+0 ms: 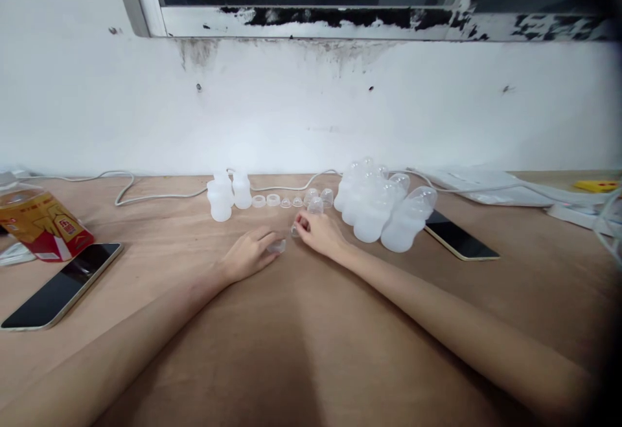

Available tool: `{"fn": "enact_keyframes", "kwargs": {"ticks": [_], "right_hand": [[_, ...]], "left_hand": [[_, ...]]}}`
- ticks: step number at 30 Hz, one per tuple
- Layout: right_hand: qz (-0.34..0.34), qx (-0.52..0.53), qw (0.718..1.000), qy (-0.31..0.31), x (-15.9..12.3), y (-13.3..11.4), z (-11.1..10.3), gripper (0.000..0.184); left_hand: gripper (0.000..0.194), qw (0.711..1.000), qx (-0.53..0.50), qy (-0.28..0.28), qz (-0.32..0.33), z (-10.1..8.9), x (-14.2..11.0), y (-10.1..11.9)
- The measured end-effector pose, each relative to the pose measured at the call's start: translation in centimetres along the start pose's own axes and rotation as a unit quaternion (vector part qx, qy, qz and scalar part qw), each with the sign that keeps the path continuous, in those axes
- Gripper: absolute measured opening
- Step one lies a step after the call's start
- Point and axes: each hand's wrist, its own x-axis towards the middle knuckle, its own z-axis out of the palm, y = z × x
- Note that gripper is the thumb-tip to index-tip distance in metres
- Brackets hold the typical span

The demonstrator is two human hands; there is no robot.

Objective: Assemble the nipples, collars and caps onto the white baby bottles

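At nine o'clock, the red-and-yellow container is cut off by your view's edge; the left phone lies just beside it. The open bottles stand at eleven, one largely hidden behind another. Your left hand closes on a clear piece, its shape partly covered. Toward twelve sit white rings, small clear teats and domed caps. Your right hand pinches a small clear part, mostly masked by fingers. At one, capped bottles overlap, too crowded to count, hiding one end of the right phone.
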Motion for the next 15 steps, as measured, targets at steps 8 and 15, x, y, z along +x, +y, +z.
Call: {"fn": "enact_keyframes", "kwargs": {"ticks": [8,15], "right_hand": [[-0.038,0.002,0.999,-0.009,-2.5,0.1,0.4,0.027],[-0.044,-0.035,0.998,-0.020,-2.3,0.1,0.6,0.031]], "left_hand": [[0.041,0.998,-0.002,-0.004,-0.062,0.7,0.8,-0.5],[0.042,0.923,-0.314,0.097,-0.202,1.2,1.7,-0.1]]}}
